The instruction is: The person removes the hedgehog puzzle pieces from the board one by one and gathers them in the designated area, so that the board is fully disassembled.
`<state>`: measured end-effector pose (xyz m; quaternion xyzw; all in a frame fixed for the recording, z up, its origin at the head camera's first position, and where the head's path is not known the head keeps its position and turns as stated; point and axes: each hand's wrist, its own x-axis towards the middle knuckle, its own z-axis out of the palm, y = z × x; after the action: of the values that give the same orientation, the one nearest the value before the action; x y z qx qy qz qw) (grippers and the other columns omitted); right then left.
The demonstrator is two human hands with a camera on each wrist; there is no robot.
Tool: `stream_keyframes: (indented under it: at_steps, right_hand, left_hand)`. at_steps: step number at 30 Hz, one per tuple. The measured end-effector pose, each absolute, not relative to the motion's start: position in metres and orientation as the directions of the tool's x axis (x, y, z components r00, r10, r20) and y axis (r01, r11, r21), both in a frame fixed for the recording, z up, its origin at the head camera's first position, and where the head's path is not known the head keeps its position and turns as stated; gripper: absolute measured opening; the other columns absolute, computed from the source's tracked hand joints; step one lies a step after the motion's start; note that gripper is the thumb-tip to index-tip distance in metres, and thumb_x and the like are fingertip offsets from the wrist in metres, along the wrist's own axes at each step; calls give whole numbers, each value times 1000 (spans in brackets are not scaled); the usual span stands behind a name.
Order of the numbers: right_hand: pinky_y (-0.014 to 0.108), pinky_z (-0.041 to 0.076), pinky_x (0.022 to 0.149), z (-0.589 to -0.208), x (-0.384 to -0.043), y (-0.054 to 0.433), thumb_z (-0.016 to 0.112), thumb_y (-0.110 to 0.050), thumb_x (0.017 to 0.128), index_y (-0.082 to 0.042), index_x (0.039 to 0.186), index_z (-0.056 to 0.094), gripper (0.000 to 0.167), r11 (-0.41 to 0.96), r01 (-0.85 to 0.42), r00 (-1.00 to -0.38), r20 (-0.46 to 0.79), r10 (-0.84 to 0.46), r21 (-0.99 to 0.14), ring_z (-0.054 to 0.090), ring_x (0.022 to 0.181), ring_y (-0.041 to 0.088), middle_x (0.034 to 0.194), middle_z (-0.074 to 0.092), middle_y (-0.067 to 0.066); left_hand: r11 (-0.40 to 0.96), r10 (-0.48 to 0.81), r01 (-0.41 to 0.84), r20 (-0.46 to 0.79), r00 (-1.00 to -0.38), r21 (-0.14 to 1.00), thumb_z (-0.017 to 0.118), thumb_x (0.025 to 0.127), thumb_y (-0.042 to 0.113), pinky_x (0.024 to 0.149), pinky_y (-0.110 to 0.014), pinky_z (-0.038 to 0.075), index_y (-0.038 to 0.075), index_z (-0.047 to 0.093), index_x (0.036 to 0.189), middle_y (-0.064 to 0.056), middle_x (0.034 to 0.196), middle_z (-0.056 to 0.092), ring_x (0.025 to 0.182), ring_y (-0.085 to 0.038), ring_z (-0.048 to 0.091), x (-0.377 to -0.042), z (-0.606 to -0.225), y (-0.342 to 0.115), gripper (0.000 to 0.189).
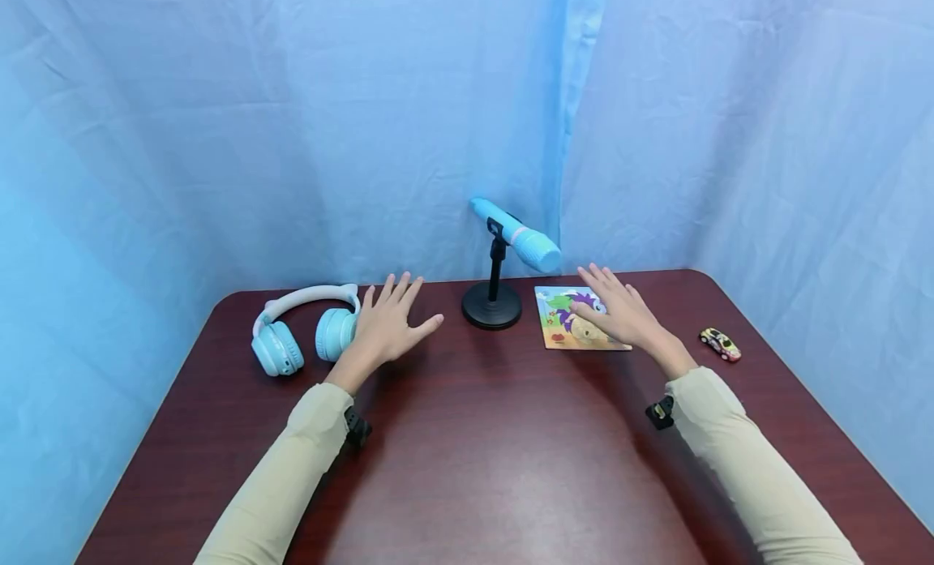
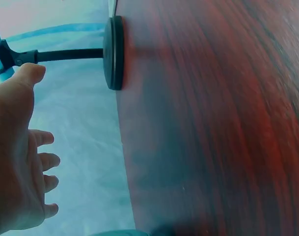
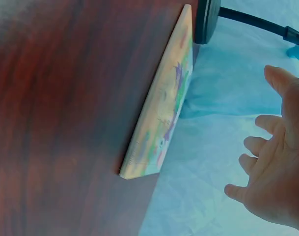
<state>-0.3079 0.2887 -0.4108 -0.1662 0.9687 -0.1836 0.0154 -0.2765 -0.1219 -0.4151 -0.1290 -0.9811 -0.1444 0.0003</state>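
My left hand (image 1: 388, 328) hovers palm down over the table with its fingers spread, just right of the light blue headphones (image 1: 278, 344). In the head view it overlaps the edge of one ear cup. My right hand (image 1: 619, 310) is likewise spread, above a square picture board (image 1: 554, 326) with a colourful cartoon print, and covers part of it in that view. Neither hand holds anything. Between them a blue microphone (image 1: 536, 247) sits tilted in a black stand (image 1: 492, 306). The left wrist view shows the stand's round base (image 2: 114, 53) beyond the thumb.
A small toy car (image 1: 720, 344) lies near the right edge of the dark red wooden table (image 1: 496, 451). Light blue curtains (image 1: 409, 127) hang behind the table and along both sides. Black wrist cameras (image 1: 356, 426) are strapped at the cuffs.
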Motion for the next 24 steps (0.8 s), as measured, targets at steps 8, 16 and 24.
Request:
stream_keyframes:
  at_steps: [8,16,24]
  right_hand:
    - [68,18,119,-392,-319,303,57,-45,102,-16,165,13,82,796,-316,-925,-18,-379,-516,8,157,44,172,5,17]
    - [69,27,115,-393,-335,329,65,-30,100,-16,165,17,82,722,-269,-921,-50,-387,-638,18,153,48,170,14,18]
    - [67,28,116,-411,-352,347,69,-16,97,-8,162,25,79,725,-221,-903,-143,-404,-653,17,154,47,168,19,22]
  left_hand:
    - [845,266,304,146,-953,440,55,96,61,124,-54,23,16,31,161,-10,164,36,153,-32,31,-266,-411,-96,83]
    - [648,278,315,170,-946,694,67,94,48,109,-52,45,16,43,155,-10,150,54,138,-29,51,-255,-416,-43,73]
    - [493,410,322,111,-905,808,72,95,27,113,-44,44,9,42,154,-16,149,55,138,-27,54,-266,-434,9,69]
